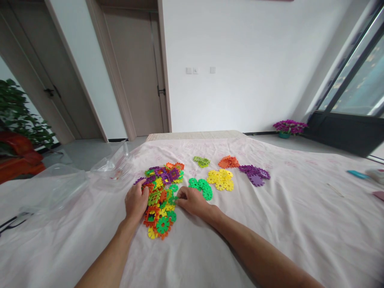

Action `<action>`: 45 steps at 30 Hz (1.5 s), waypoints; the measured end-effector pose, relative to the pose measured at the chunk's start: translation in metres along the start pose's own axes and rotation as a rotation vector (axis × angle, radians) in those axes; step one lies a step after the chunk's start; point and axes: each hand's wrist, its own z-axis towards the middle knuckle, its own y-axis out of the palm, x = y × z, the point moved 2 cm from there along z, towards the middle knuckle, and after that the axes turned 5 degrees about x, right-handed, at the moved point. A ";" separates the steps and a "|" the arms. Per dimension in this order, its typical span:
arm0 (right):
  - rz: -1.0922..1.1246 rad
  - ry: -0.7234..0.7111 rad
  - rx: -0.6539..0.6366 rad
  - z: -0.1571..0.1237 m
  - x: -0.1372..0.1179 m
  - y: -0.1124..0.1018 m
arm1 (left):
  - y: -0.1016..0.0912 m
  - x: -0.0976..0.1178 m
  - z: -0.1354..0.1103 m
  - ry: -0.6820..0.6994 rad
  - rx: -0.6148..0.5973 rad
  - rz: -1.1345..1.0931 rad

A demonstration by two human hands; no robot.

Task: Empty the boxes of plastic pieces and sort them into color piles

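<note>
A mixed heap of interlocking plastic pieces (154,196) in orange, purple, yellow and green lies on the cloth in front of me. My left hand (135,201) rests against the heap's left side, thumb and forefinger apart, touching the pieces there. On the other side my right hand (192,200) pinches a green notched disc (172,200) at the heap's edge. Sorted by colour beyond it lie green discs (205,189), yellow discs (220,179), purple square pieces (255,174), orange pieces (228,161) and light green pieces (202,161).
Clear plastic packaging (57,188) lies at the left, near a black strap or cord (13,224). A pale patterned cloth (300,208) covers the surface. A blue item (358,174) is at the far right. Doors, a white wall and potted purple flowers (289,127) stand beyond.
</note>
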 end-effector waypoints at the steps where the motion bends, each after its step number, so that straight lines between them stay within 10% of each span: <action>1: 0.012 0.000 0.014 0.001 0.002 -0.003 | 0.000 0.000 0.000 0.000 -0.002 -0.002; 15: -0.395 0.155 0.234 0.012 0.032 -0.070 | 0.002 -0.002 0.000 0.005 0.009 -0.028; 28: -0.205 -0.152 -0.130 -0.013 -0.022 -0.011 | 0.001 -0.001 0.000 -0.001 0.012 -0.005; 45: -0.283 -0.132 -0.119 -0.025 -0.033 0.009 | 0.000 0.000 0.000 -0.002 0.013 -0.009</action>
